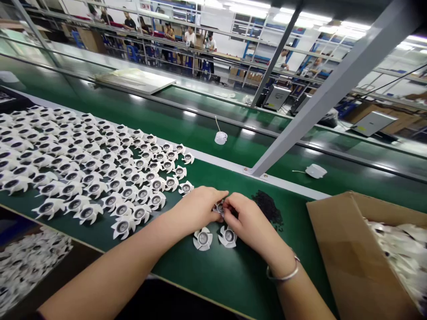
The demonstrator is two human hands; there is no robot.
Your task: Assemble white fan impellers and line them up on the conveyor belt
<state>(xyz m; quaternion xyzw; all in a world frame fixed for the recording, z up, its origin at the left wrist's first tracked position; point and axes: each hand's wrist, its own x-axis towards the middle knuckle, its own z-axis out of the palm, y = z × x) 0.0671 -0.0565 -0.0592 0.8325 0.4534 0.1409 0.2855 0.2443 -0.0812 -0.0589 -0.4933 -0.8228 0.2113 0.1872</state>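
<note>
My left hand (200, 205) grips a small white fan impeller (219, 207) by its edge, the blades mostly covered by my fingers. At the impeller's hub, the thumb and fingers of my right hand (243, 216) are pinched together; whatever lies between them is hidden. Two more impellers rest face up just below my hands, one white impeller (203, 239) on the left and another impeller (227, 236) on the right. Beyond my right hand, a loose heap of tiny black parts (267, 208) lies on the green work surface (213, 278).
Rows of white impellers (128, 171) cover the left of the surface. A cardboard box (336, 231) of white parts stands at right. Behind a slanted grey post (310, 115), white round pieces (220, 137) with wires sit on a green belt. People work in the background.
</note>
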